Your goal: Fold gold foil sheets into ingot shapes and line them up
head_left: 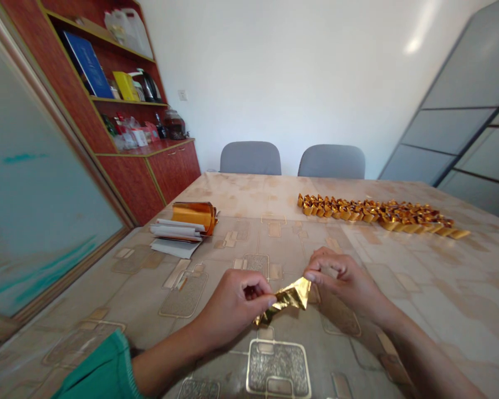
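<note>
My left hand [233, 310] and my right hand [343, 282] pinch opposite ends of a crumpled, partly folded piece of gold foil paper [285, 299], held just above the patterned tablecloth [241, 194]. Farther off, a long row of several folded gold paper ingots [378, 214] lies across the table, beyond my right hand. Nearer my left hand, a curled sheaf of gold foil [194, 216] rests on a stack of white paper sheets [175, 235].
A red wooden cabinet [137, 172] with shelves of bottles, a kettle and a blue binder stands at the left, behind a large glass panel [37, 177]. Two grey chairs [250, 159] stand beyond the table's far edge, with a glass partition [453, 133] to the right.
</note>
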Demonstrator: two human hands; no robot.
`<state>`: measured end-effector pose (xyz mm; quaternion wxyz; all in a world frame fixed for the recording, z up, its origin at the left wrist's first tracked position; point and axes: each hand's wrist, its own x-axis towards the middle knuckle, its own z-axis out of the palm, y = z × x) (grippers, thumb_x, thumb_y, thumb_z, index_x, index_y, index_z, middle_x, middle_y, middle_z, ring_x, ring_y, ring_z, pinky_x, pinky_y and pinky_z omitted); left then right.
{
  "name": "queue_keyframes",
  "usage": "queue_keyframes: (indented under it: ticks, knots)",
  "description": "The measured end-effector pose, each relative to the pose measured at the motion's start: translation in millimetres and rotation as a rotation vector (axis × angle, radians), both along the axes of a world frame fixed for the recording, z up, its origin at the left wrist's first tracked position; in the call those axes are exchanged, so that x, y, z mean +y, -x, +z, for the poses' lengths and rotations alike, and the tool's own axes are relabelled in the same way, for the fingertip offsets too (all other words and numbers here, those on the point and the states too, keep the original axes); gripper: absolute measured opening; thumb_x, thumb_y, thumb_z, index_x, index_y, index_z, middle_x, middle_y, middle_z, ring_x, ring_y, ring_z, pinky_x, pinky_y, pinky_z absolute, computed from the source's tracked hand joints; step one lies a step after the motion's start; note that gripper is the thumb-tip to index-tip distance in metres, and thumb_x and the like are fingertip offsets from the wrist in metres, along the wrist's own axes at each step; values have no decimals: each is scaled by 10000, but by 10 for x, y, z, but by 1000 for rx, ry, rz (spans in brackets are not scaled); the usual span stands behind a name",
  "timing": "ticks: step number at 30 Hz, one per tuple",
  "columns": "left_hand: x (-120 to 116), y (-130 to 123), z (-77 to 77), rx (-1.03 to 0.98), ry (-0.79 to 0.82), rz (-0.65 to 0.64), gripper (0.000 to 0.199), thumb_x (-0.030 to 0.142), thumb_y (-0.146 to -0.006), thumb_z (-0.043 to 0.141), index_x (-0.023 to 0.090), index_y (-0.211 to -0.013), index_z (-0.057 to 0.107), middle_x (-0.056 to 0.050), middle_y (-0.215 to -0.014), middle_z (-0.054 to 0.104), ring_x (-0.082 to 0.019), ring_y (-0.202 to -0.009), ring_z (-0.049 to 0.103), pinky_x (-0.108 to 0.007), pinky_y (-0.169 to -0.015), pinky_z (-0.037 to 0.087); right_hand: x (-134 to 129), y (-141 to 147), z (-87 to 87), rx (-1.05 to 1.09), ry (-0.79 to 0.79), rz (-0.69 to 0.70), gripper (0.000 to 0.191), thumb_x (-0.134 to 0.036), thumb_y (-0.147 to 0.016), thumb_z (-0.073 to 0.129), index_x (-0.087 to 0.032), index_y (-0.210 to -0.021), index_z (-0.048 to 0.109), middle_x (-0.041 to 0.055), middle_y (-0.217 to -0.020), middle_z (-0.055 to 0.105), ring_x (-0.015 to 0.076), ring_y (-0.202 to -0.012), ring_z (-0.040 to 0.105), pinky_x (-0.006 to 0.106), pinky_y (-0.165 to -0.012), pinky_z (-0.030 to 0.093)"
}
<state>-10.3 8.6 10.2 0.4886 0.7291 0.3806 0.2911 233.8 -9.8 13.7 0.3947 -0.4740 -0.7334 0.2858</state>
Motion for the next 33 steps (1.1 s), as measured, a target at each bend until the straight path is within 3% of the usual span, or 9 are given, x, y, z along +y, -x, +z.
queue_keyframes:
  ticks: [3,6,8,10,14,17,22,30,33]
  knots:
    - [23,1,-7,-89,94,46,164,259,-754,665,130,-653,660,-11,-614,614,-114,-575,511,-215,-541,362,40,-108,18,98,36,-138,315,-435,-891,635,-216,-667,665,8,-672,630,178,-680,576,315,-675,423]
    - [48,-16,-41,-206,191,143,205,316,-744,700,131,-670,652,-2,-613,599,-109,-562,503,-213,-528,367,15,-20,39,292,98,-222,322,-500,-903,600,-225,-749,665,18,-742,640,194,-759,596,324,-735,457]
    - [45,-40,-77,-286,252,206,243,363,-749,716,133,-699,655,6,-616,590,-105,-554,496,-209,-519,370,-40,177,36,441,229,-84,340,-553,-890,590,-237,-968,687,52,-884,684,232,-868,625,356,-788,491]
    - [22,-70,-116,-337,287,229,268,391,-754,730,134,-719,660,5,-635,597,-108,-575,509,-210,-534,387,-100,417,13,532,313,31,379,-563,-835,657,-229,-1013,684,75,-955,688,254,-908,622,358,-769,509]
    - [-50,-111,-165,-356,312,180,299,410,-733,772,129,-734,669,-7,-668,618,-119,-623,542,-220,-587,423,-161,704,-60,677,322,14,326,-514,-764,749,-207,-838,671,29,-772,657,186,-714,593,307,-648,498]
    - [-80,-122,-152,-386,373,128,327,439,-741,772,130,-752,666,2,-655,604,-107,-612,534,-207,-579,411,-169,682,-86,686,343,13,288,-478,-757,769,-213,-755,656,-3,-683,615,150,-626,544,276,-580,466]
    - [-65,-119,-109,-355,504,101,385,461,-683,818,124,-738,640,15,-592,585,-79,-507,488,-191,-492,366,-173,606,-93,662,446,132,245,-456,-790,752,-221,-817,687,25,-737,664,175,-660,595,310,-613,491]
    - [-45,-95,-132,-365,597,39,366,402,-666,847,114,-767,646,-10,-649,638,-69,-494,528,-194,-499,424,-127,610,-118,634,427,151,287,-469,-770,768,-215,-851,661,18,-741,643,166,-640,581,301,-580,484]
    - [-45,-81,-113,-409,641,33,345,375,-681,842,119,-774,632,-29,-677,670,-78,-508,559,-192,-499,442,-117,549,-127,595,362,143,259,-478,-867,661,-223,-910,647,13,-728,612,157,-631,559,297,-583,474]
